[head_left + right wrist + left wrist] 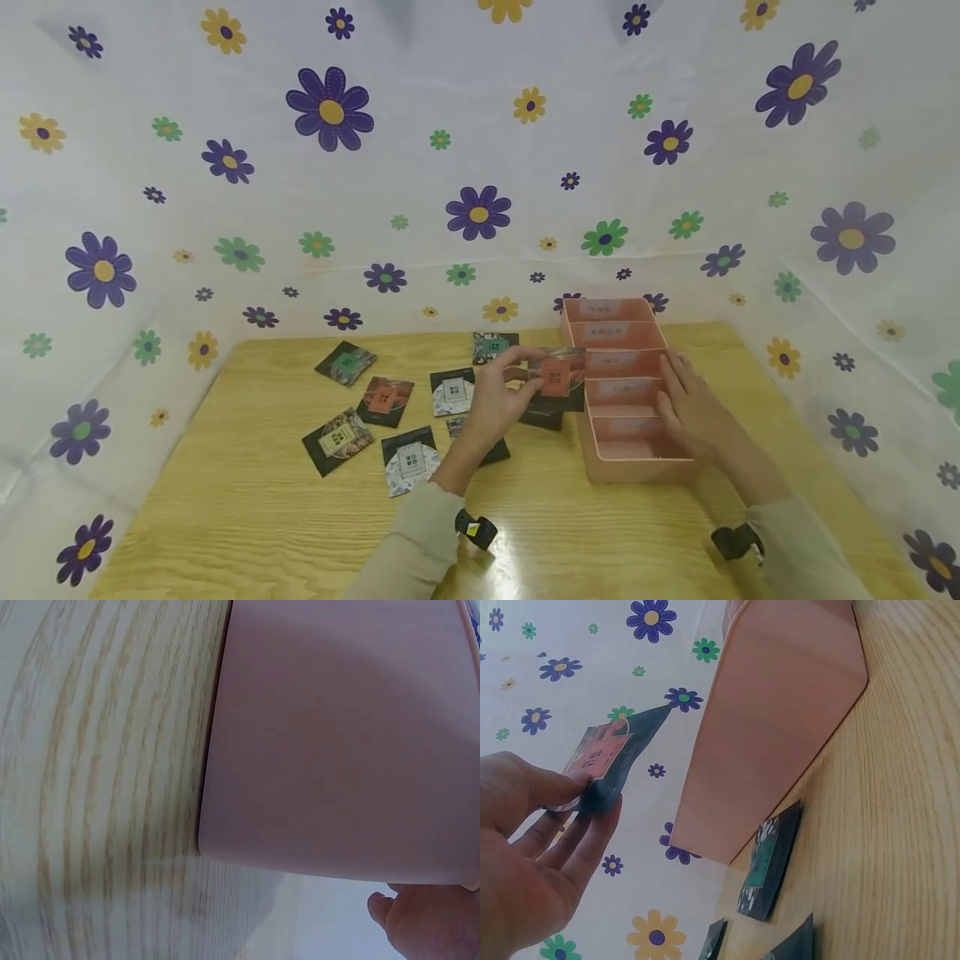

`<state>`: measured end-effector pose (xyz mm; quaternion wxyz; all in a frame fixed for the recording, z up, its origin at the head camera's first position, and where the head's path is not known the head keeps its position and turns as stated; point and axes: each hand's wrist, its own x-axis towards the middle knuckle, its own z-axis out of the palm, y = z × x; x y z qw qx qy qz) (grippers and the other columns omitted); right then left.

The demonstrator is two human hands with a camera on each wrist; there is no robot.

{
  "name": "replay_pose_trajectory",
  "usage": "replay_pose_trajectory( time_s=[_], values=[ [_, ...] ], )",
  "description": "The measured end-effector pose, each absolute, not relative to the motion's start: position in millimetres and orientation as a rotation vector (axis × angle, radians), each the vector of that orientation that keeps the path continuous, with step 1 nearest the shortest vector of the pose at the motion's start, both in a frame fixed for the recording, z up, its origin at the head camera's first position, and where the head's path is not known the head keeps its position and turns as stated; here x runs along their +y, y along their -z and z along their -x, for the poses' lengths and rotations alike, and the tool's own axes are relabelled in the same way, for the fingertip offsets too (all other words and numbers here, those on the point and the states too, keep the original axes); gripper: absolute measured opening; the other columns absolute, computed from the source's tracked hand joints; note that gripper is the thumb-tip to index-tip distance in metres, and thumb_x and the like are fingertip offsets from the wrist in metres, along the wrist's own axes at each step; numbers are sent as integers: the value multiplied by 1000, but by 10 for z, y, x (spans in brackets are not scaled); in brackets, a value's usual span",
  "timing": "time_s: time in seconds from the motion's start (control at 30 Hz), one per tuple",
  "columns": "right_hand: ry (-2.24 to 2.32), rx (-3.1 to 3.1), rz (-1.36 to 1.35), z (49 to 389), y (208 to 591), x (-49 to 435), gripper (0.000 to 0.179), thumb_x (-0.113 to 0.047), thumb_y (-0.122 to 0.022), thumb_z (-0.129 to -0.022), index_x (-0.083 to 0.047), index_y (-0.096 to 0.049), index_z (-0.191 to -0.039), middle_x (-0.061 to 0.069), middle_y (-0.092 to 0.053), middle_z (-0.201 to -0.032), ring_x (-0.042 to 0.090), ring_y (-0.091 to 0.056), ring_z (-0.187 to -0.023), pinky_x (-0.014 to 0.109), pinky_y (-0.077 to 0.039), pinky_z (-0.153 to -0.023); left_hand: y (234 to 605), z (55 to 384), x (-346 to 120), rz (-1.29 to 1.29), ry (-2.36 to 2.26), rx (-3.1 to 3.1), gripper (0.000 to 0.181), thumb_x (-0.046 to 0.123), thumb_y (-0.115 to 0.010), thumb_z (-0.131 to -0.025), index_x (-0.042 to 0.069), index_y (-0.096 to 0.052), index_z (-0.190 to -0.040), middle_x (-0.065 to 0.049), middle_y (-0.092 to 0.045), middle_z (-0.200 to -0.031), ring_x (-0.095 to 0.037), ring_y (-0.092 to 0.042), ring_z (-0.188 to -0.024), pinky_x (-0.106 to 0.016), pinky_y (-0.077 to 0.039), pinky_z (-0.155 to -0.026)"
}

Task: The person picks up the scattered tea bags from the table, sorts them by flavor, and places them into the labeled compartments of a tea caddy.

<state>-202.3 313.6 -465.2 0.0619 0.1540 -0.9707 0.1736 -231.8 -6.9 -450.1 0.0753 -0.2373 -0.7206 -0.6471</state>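
Observation:
Up in the air at the left side of the pink divided box [641, 471], my left hand [497, 398] pinches a small dark sachet [557, 379] with a red label between thumb and fingers. In the left wrist view the sachet [604, 761] is tilted, with the thumb over its printed face. My right hand [701, 408] rests along the right rim of the box, its fingers extended. Labels stick to the compartment walls inside. The right wrist view shows mostly the box's outer wall [337, 742], with part of the right hand [435, 919] at its edge.
Several other sachets lie left of the box: green-labelled [347, 363], red-labelled [385, 400], yellow-labelled [337, 440], white ones [411, 461] and a green one [495, 345] at the back. Others are partly under the left arm. A flower-print curtain [405, 167] encloses the wooden table [247, 517].

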Motion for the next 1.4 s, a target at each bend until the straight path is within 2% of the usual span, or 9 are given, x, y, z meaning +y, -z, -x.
replay_pose_trajectory(
  time_s=[0.27, 0.53, 0.7, 0.97, 1.27, 1.4],
  values=[
    [-529, -2904, -492, 1992, 4720, 3201, 61, -18, -36, -108, 17, -18, -155, 34, -13, -164, 52, -11, -151, 65, -20, -118, 4510, 2302, 75, 747, 1950, -2145, 34, -7, -75, -89, 7, -70, -120, -6, -69, -126, -23, -74, -93, -34, -61, -69],
    [-499, -2914, -479, 1959, 4742, 3245, 62, -20, -37, -109, 16, -18, -156, 35, -13, -164, 52, -14, -150, 62, -18, -120, 4522, 2329, 219, 741, 1946, -2111, 34, -7, -76, -88, 5, -70, -119, -8, -70, -124, -23, -75, -92, -27, -61, -69],
    [-511, -2924, -478, 1981, 4723, 3236, 63, -20, -37, -109, 15, -17, -156, 34, -12, -164, 53, -13, -150, 66, -20, -118, 4490, 2381, 339, 790, 1947, -2083, 31, -7, -73, -90, 3, -69, -120, -12, -69, -120, -21, -76, -93, -26, -61, -72],
    [-520, -2940, -481, 2002, 4699, 3209, 63, -21, -36, -109, 15, -16, -157, 34, -11, -165, 53, -13, -150, 69, -20, -116, 4435, 2401, 538, 829, 1930, -2105, 31, -9, -73, -89, 4, -69, -117, -10, -68, -110, -14, -75, -87, -22, -57, -59],
    [-516, -2945, -488, 2016, 4683, 3167, 62, -20, -36, -109, 15, -16, -157, 33, -10, -165, 53, -13, -150, 69, -22, -115, 4431, 2387, 668, 803, 1939, -2121, 33, -12, -75, -87, 4, -68, -114, -9, -70, -112, -17, -74, -89, -22, -60, -71],
    [-529, -2927, -503, 2017, 4672, 3152, 62, -20, -36, -109, 15, -16, -156, 34, -11, -164, 53, -13, -150, 69, -22, -116, 4443, 2395, 700, 799, 1893, -2128, 35, -12, -76, -85, 4, -68, -114, -9, -71, -111, -11, -72, -89, -21, -59, -72]
  ],
)
